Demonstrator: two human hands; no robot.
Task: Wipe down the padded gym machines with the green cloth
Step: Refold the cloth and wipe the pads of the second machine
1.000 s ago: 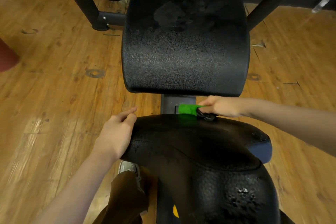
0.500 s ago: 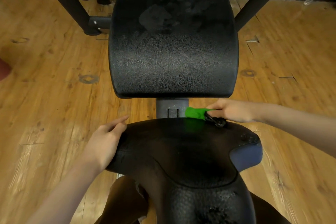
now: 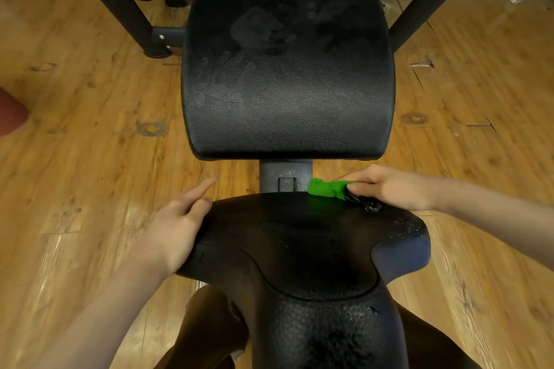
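The green cloth is sitting bunched into a small wad, sticking out past the fingertips of the right hand, which is pinching it. It is touching the far edge of the black padded seat, whose near-left rim is lying under the left hand. The black padded backrest, smudged with dull prints, is lying beyond both hands.

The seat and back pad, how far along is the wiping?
Done: nothing clearly; the seat shows no plain wiped patch. In hand: the right hand holds the green cloth at the seat's rear edge, while the left hand rests on its left side. Left: most of the seat, and the back pad, which still carries smudges and a handprint-like mark.
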